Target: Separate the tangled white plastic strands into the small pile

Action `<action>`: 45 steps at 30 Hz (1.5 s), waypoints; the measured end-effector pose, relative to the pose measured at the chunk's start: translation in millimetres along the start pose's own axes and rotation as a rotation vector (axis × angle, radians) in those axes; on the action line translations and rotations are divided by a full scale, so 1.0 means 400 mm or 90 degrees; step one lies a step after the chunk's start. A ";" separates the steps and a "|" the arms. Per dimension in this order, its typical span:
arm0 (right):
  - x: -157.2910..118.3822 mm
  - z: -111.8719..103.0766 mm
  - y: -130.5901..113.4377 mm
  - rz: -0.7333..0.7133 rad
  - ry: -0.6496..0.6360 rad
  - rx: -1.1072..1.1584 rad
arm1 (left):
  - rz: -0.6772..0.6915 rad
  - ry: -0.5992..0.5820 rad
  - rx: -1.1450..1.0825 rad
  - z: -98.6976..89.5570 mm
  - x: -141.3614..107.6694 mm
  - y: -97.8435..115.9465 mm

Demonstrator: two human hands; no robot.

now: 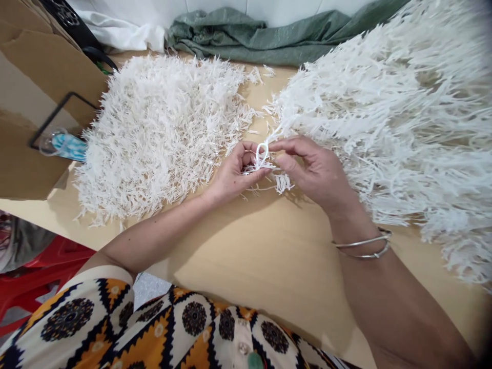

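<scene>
My left hand is closed on a looped white cord, which stands up between its thumb and fingers. Short white ends stick out below the loop. My right hand comes in from the right, its index finger and thumb bent towards the cord at the loop. Whether those fingertips press on the cord is hard to make out. Left of my hands lies a thick pile of short white strands. A larger spread of longer white strands covers the right side, and a strand runs from it towards the loop.
A cardboard box stands at the left with a blue-and-white item beside it. Dark green cloth and white cloth lie along the back wall. A red chair is beyond the left edge of the table.
</scene>
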State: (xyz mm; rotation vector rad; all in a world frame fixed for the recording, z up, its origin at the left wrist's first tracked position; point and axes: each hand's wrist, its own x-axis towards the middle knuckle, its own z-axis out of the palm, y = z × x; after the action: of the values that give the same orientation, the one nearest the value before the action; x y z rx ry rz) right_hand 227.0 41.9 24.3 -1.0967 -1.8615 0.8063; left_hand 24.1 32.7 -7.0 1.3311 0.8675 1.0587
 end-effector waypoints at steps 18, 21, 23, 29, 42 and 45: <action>-0.006 0.014 0.010 0.053 -0.034 0.032 | 0.037 0.012 -0.025 0.001 0.001 0.018; -0.002 0.021 0.023 0.080 0.006 0.075 | 0.032 0.033 -0.040 0.003 0.001 0.016; 0.001 0.028 0.033 0.111 0.044 0.123 | 0.027 0.047 -0.037 0.003 0.001 0.013; 0.001 0.046 0.042 0.127 0.075 0.206 | 0.009 0.013 0.073 -0.003 0.006 0.015; -0.006 0.061 0.037 0.105 0.136 0.123 | 0.052 -0.071 0.136 -0.020 0.007 0.033; -0.004 0.070 0.023 0.098 0.159 0.077 | 0.057 -0.073 0.127 -0.023 0.011 0.034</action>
State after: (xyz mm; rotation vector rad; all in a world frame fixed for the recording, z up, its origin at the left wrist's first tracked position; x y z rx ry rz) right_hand 206.5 41.2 3.0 -1.2146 -1.5176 0.8165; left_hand 15.4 39.0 6.1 1.5947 0.8505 0.9741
